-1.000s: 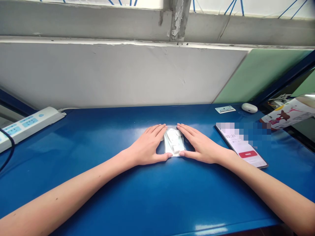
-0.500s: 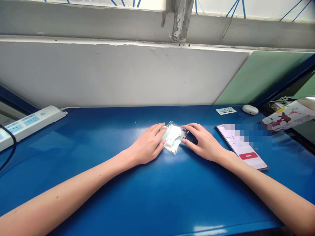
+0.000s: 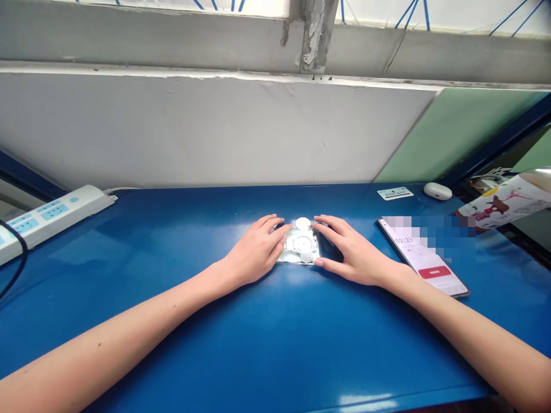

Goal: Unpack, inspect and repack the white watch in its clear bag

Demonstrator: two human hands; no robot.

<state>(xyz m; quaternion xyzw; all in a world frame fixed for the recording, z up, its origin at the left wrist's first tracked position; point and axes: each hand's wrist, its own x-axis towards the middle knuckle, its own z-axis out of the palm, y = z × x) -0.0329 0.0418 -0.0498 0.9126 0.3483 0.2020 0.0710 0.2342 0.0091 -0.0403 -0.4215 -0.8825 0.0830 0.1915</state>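
Observation:
A small clear plastic packet [image 3: 299, 246] lies on the blue table between my two hands. White pieces show through its film, among them a round white disc [image 3: 303, 223] at the far edge. My left hand [image 3: 260, 249] rests palm down on the left, with its fingertips at the packet's left edge. On the other side, my right hand [image 3: 350, 252] has its thumb near the close right corner and its forefinger by the disc. Both hands have their fingers stretched out and apart. Glare hides some detail of the contents.
A phone [image 3: 424, 258] with a lit screen lies right of my right hand. Behind it are a printed card [image 3: 395, 194] and a white earbud case [image 3: 438, 191]. A printed bottle [image 3: 508, 201] lies far right. A power strip [image 3: 55, 217] sits far left.
The packet has changed from a tilted lie to a squarer one. Round white parts now show where a rectangular white piece was seen. Both hands have barely shifted.

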